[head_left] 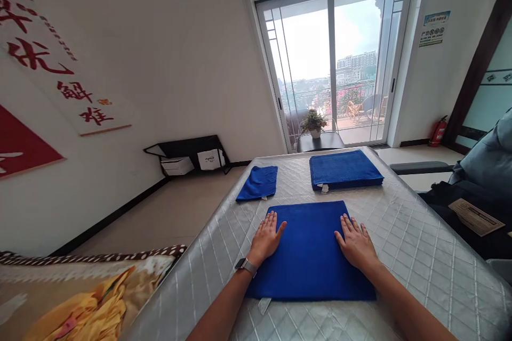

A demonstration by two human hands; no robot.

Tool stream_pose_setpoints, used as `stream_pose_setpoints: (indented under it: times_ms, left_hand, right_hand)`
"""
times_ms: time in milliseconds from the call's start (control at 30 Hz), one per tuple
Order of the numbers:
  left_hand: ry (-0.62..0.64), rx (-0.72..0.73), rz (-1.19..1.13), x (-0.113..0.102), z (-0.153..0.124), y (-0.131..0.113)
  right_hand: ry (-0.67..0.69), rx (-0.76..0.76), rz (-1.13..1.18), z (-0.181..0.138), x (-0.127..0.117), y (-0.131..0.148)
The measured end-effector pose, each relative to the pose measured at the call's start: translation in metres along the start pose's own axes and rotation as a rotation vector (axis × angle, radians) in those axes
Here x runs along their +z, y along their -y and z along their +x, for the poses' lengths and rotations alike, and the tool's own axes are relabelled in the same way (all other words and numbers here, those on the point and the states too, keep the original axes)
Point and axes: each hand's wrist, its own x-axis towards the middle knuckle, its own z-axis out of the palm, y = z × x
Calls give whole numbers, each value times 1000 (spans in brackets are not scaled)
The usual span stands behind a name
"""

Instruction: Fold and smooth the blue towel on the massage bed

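Observation:
A blue towel (310, 256) lies flat in a neat rectangle on the silver quilted table cover (432, 256), a white tag showing at its near left corner. My left hand (266, 237), with a watch on the wrist, rests flat on the towel's left edge, fingers stretched forward. On its right edge lies my right hand (355, 240), palm down and fingers spread. Beyond them, at the far right, sits a stack of folded blue towels (346, 168). A smaller, loosely folded blue cloth (260, 182) lies at the far left near the table's edge.
To the lower left is a patterned bedcover with a yellow cloth (96, 303) on it. A black rack with white boxes (178, 166) stands by the wall. At the right, a cardboard piece (476, 217) lies on dark fabric. A potted plant (315, 122) stands by the glass door.

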Motion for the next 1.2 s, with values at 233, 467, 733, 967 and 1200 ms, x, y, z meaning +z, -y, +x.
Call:
stream_pose_setpoints:
  times_ms: [233, 467, 733, 967, 1200]
  left_hand:
    - [-3, -17, -46, -1, -1, 3]
    - [-33, -30, -60, -2, -4, 7]
    - [-49, -58, -89, -5, -8, 9]
    - [-55, -48, -99, -6, -8, 10]
    - [-16, -66, -120, -9, -8, 9]
  right_hand:
    - [-11, 4, 4, 0, 1, -1]
    - [-12, -3, -64, 2, 4, -3]
    - [-21, -1, -95, 4, 6, -5]
    - [-39, -7, -92, 3, 7, -6]
    - [61, 27, -152, 4, -4, -1]
